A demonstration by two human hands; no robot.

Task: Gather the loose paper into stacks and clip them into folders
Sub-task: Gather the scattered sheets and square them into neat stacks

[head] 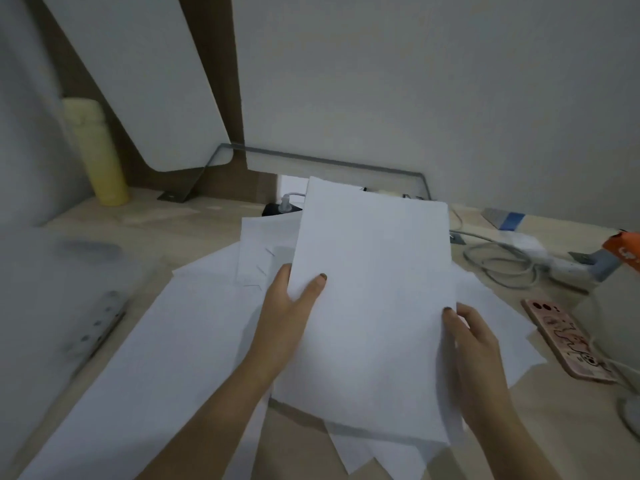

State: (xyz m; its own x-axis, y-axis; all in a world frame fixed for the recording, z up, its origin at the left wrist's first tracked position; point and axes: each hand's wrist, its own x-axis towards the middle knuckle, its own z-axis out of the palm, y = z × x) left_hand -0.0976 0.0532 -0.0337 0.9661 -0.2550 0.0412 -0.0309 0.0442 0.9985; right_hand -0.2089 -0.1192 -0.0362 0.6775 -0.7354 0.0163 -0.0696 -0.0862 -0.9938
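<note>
I hold a stack of white paper (374, 299) lifted above the desk, tilted toward me. My left hand (287, 313) grips its left edge, thumb on top and fingers hidden beneath. My right hand (474, 344) pinches its right edge with the thumb on the sheet. More loose white sheets (180, 334) lie spread on the wooden desk under and around the stack, some poking out at the bottom (374, 455). A translucent folder with a metal clip strip (100, 320) lies at the left, blurred.
A pink phone (568, 341) with a cable lies at the right beside the papers. Grey cables (502, 261) and an orange item (627, 251) sit at the far right. A yellow bottle (97, 154) stands at the back left. A black plug (277, 207) sits behind the papers.
</note>
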